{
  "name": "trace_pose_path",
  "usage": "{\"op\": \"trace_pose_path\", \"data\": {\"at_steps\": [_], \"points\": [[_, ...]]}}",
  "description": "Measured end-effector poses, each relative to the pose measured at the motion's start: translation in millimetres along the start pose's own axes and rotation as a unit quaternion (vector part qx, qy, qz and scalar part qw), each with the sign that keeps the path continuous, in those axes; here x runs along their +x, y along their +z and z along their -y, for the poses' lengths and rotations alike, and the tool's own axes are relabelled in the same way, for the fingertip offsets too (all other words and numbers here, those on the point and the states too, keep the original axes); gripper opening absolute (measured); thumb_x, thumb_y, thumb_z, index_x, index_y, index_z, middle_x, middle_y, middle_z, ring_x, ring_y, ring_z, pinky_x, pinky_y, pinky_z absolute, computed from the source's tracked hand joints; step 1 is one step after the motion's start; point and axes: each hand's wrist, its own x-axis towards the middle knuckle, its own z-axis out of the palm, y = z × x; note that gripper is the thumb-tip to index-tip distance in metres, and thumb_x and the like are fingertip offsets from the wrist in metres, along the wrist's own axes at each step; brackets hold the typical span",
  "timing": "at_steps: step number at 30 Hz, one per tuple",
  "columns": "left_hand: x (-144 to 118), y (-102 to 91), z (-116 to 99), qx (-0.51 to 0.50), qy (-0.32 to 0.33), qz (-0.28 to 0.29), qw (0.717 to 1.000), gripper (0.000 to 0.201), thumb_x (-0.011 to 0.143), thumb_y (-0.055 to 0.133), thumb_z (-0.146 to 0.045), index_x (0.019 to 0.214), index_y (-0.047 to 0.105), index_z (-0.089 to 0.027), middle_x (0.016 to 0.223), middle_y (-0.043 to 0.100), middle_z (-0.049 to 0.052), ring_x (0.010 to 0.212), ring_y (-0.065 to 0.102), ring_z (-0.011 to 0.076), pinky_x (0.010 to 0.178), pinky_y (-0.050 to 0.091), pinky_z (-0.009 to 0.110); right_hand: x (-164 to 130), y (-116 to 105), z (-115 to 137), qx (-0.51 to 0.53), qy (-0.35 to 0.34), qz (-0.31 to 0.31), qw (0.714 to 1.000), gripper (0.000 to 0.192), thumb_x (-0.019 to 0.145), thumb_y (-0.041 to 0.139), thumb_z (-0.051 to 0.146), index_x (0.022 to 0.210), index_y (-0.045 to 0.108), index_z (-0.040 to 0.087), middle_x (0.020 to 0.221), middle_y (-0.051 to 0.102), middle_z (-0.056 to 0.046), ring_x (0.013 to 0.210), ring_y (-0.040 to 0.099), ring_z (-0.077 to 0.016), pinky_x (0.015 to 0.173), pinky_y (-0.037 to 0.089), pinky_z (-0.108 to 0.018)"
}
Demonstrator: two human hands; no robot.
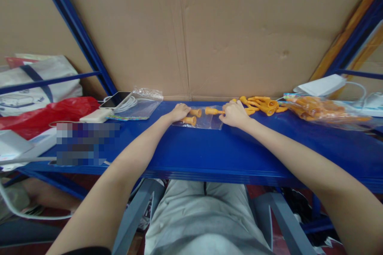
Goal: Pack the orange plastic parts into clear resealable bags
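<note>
One orange horn [212, 110] is lying at a clear bag [213, 123] on the blue surface [191, 149], in or on it unclear — right hand [235, 114] is pinching its stem between the fingers. Left hand [180, 111] is covering two other horns' [189, 120] ends, can't tell how firmly. Probably light, stiff, slick — stem's looking the best hold.

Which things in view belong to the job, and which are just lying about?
Job:
orange piece in right hand
two orange pieces at left hand
clear bag between the hands
loose orange pile
probably the filled bag, far right

Apparently lying about:
phone
coiled white cable
red plastic bag
white bag with dark strap
</note>
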Motion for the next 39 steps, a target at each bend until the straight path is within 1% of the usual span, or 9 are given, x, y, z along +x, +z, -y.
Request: {"op": "trace_pose_path", "data": {"at_steps": [5, 11, 20, 26, 28, 31, 34, 36, 39], "points": [[-4, -1.6, -12, -0.104, -0.019, -0.03, 0.994, 0.051, 0.101, 0.021, -0.026, 0.13, 0.062, -0.022, 0.143, 0.06, 0.003, 0.134, 0.05, 0.0176, 0.113, 0.036, 0.033, -2, -2, 8, 0.008, 0.033, 0.007, 0.999, 0.041, 0.088, 0.044, 0.026, 0.11, 0.071, 0.004, 0.107, 0.072, -0.024, 0.109, 0.059, -0.035, 0.089, 0.036, -0.042], [-5, -0.9, -25, -0.182, -0.037, -0.032, 0.982, 0.051, 0.1, 0.024, -0.028, 0.133, 0.061, -0.014, 0.148, 0.054, 0.008, 0.139, 0.047, 0.0187, 0.118, 0.031, 0.031, -3, 0, 14, 0.026, 0.057, 0.018, 0.998, 0.041, 0.09, 0.045, 0.027, 0.111, 0.07, 0.003, 0.11, 0.071, -0.024, 0.111, 0.059, -0.0349, 0.091, 0.038, -0.042], [-6, 1.3, -27, -0.355, -0.068, -0.081, 0.929, 0.052, 0.096, 0.03, -0.033, 0.134, 0.058, -0.012, 0.148, 0.054, 0.011, 0.141, 0.045, 0.0218, 0.119, 0.028, 0.034, 4, 26, 6, 0.103, -0.01, -0.035, 0.994, 0.028, 0.086, 0.05, 0.016, 0.105, 0.067, 0.006, 0.107, 0.069, -0.02, 0.105, 0.06, -0.0294, 0.092, 0.045, -0.038], [1, 3.2, -21, -0.369, -0.114, -0.133, 0.913, 0.043, 0.095, 0.032, -0.03, 0.116, 0.066, -0.013, 0.138, 0.062, 0.014, 0.135, 0.051, 0.0256, 0.116, 0.034, 0.038, 16, 54, -7, 0.288, -0.108, -0.127, 0.943, 0.023, 0.079, 0.058, 0.016, 0.1, 0.066, 0.016, 0.112, 0.065, -0.012, 0.104, 0.062, -0.024, 0.094, 0.05, -0.038], [3, 5.2, -16, -0.366, -0.129, -0.156, 0.908, 0.04, 0.095, 0.033, -0.03, 0.11, 0.066, -0.013, 0.134, 0.065, 0.015, 0.132, 0.053, 0.0262, 0.113, 0.036, 0.037, 16, 54, -7, 0.292, -0.094, -0.137, 0.942, 0.019, 0.078, 0.061, 0.016, 0.097, 0.065, 0.016, 0.112, 0.066, -0.013, 0.105, 0.062, -0.0246, 0.094, 0.05, -0.039], [4, 10.0, -10, -0.371, -0.155, -0.167, 0.9, 0.035, 0.096, 0.035, -0.031, 0.105, 0.065, -0.014, 0.131, 0.065, 0.017, 0.129, 0.054, 0.0277, 0.11, 0.039, 0.039, 14, 46, -5, 0.253, -0.009, -0.095, 0.963, 0.007, 0.084, 0.059, 0.018, 0.088, 0.063, 0.016, 0.1, 0.069, -0.014, 0.096, 0.065, -0.0245, 0.086, 0.051, -0.035], [6, 15.3, -9, -0.386, -0.168, -0.163, 0.892, 0.033, 0.096, 0.035, -0.034, 0.098, 0.063, -0.016, 0.126, 0.067, 0.017, 0.124, 0.057, 0.0286, 0.106, 0.042, 0.041, 10, 37, 0, 0.242, 0.053, -0.023, 0.969, 0.01, 0.09, 0.057, 0.024, 0.09, 0.063, 0.016, 0.09, 0.073, -0.012, 0.086, 0.069, -0.0232, 0.075, 0.05, -0.031], [8, 17.7, -9, -0.39, -0.163, -0.168, 0.891, 0.031, 0.095, 0.036, -0.033, 0.094, 0.062, -0.018, 0.123, 0.069, 0.015, 0.123, 0.057, 0.0276, 0.106, 0.042, 0.04, 9, 34, 2, 0.267, 0.06, -0.005, 0.962, 0.012, 0.091, 0.057, 0.024, 0.096, 0.064, 0.016, 0.089, 0.075, -0.011, 0.084, 0.07, -0.0222, 0.074, 0.051, -0.029], [11, 20.2, -8, -0.398, -0.15, -0.164, 0.89, 0.028, 0.094, 0.037, -0.033, 0.09, 0.061, -0.019, 0.121, 0.069, 0.014, 0.121, 0.058, 0.0265, 0.106, 0.042, 0.039, 10, 37, 3, 0.322, 0.027, -0.029, 0.946, 0.018, 0.089, 0.059, 0.019, 0.104, 0.068, 0.016, 0.099, 0.076, -0.009, 0.091, 0.072, -0.0211, 0.081, 0.053, -0.03]]}}
